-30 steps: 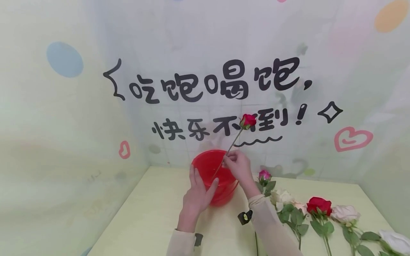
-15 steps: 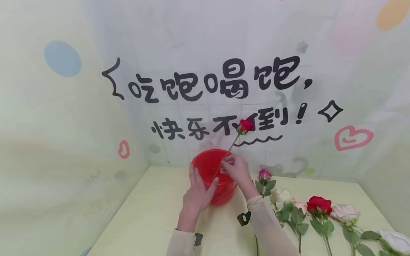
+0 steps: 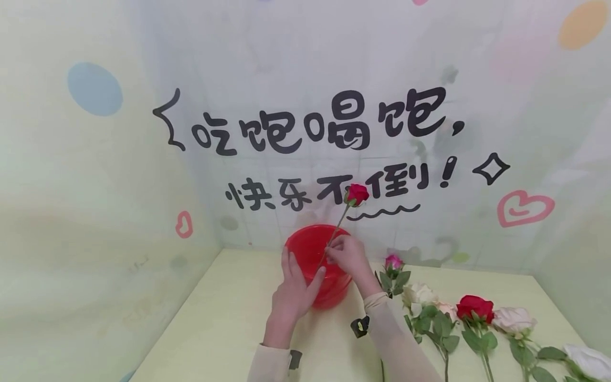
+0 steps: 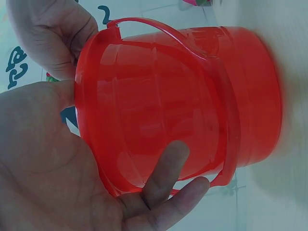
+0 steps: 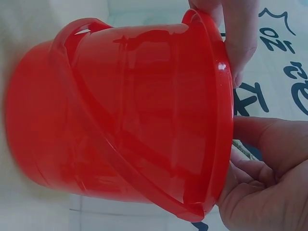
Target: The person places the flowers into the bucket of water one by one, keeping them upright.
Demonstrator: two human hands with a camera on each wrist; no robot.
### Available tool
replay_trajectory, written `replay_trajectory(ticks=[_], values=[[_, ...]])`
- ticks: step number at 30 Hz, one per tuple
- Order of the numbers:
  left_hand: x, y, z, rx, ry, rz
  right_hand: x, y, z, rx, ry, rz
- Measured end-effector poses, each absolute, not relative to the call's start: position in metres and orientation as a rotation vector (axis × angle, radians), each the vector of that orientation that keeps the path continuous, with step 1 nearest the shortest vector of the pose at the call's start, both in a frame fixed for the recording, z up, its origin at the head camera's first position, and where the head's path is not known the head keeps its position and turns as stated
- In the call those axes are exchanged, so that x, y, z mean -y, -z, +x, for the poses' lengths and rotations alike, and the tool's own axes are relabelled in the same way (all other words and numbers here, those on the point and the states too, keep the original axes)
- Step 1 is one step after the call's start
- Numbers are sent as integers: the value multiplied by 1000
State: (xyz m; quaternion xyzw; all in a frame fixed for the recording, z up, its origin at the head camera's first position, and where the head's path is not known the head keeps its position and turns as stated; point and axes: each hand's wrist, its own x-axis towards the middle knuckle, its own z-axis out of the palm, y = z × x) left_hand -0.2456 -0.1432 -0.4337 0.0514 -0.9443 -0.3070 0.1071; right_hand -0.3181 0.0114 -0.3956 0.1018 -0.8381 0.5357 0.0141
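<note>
A red plastic bucket (image 3: 330, 293) stands upright on the table, its handle (image 4: 230, 120) hanging down the near side. My left hand (image 3: 295, 292) holds the bucket's rim at the left, thumb over the rim and fingers along the outer wall. Between the thumb and fingers of my right hand (image 3: 350, 257) is the stem of a red rose (image 3: 358, 194). The bloom rises above the bucket, tilted to the right, and the stem's lower part reaches into the opening. In the right wrist view the bucket wall (image 5: 144, 106) hides most of the stem.
Several flowers lie at the right: a pink rose (image 3: 393, 261), a cream rose (image 3: 420, 293), a red rose (image 3: 475, 309), a pale pink rose (image 3: 514, 320) and a white one (image 3: 589, 361). Behind the bucket rises a printed wall sheet (image 3: 286, 53) with black lettering.
My right hand has moved down and slightly left with the red rose, so its stem reaches deeper into the bucket. The left hand and the bucket have stayed in place.
</note>
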Motion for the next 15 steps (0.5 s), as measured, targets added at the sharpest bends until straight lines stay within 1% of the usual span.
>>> replay_trajectory(ticks=[15], values=[[144,437,-248,2795,871,151,-6,399,-319,2704,-1455,369]])
